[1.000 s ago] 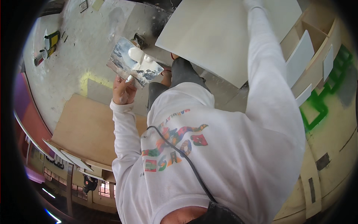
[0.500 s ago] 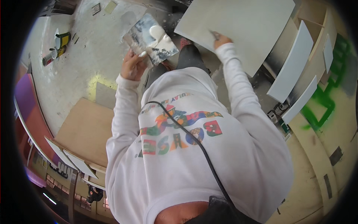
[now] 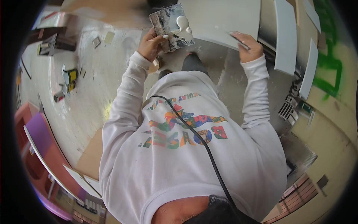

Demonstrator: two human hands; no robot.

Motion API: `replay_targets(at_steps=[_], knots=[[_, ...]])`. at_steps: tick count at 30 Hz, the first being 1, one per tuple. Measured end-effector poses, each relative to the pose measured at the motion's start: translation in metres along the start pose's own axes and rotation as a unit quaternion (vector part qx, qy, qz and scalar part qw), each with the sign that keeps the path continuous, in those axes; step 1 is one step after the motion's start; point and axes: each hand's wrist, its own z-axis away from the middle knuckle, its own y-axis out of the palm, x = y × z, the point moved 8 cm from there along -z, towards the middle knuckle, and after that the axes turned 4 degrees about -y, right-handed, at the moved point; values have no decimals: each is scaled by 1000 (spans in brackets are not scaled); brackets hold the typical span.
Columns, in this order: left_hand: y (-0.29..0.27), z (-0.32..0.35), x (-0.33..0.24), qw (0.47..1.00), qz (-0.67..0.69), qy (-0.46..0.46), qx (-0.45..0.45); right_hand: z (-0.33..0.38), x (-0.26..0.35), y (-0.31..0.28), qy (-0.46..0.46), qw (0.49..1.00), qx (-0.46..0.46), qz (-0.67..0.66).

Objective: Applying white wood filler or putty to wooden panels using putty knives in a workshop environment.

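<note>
My left hand point(image 3: 150, 46) grips a stained square board point(image 3: 164, 24) by its near left edge, thumb on top. A thick dollop of white putty point(image 3: 182, 23) sits on the board's right side. Held in my closed right hand point(image 3: 251, 49) is a putty knife point(image 3: 239, 42), seen nearly edge-on, its blade pointing up and left. That hand is near the front edge of a large pale panel point(image 3: 227, 18). Whether the blade touches the panel I cannot tell. The board is held just left of the panel, above my knees.
Cans point(image 3: 69, 76) stand on the stained floor point(image 3: 108, 67) at the left. To the right are white curved panels point(image 3: 285, 37) and a wall with green paint point(image 3: 328, 61). A purple and red curved piece point(image 3: 41, 138) is at the lower left. A black cable crosses my shirt.
The view has shifted, and surroundings sit differently in it. My right hand has drawn back from over the panel to its front edge. My left hand still holds the board of putty.
</note>
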Motion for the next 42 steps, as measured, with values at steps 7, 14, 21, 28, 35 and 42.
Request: replay_targets(at_steps=[7, 14, 21, 28, 35, 42], knots=[[85, -39, 3, 966, -241, -22, 90, -21, 24, 6, -165, 967, 8, 195], [92, -67, -2, 951, -306, 12, 28, 37, -32, 18, -66, 992, 51, 91], [84, -53, -29, 995, -95, 25, -24, 175, -230, 7, 275, 934, -138, 181], [41, -5, 0, 989, -112, -56, -84, 187, -252, 69, 336, 885, 149, 286], [49, -1, 7, 984, -120, -79, -102, 136, -284, -5, 373, 876, 186, 242], [57, -3, 7, 979, -144, -110, -89, 119, -279, 8, 420, 802, 318, 282]])
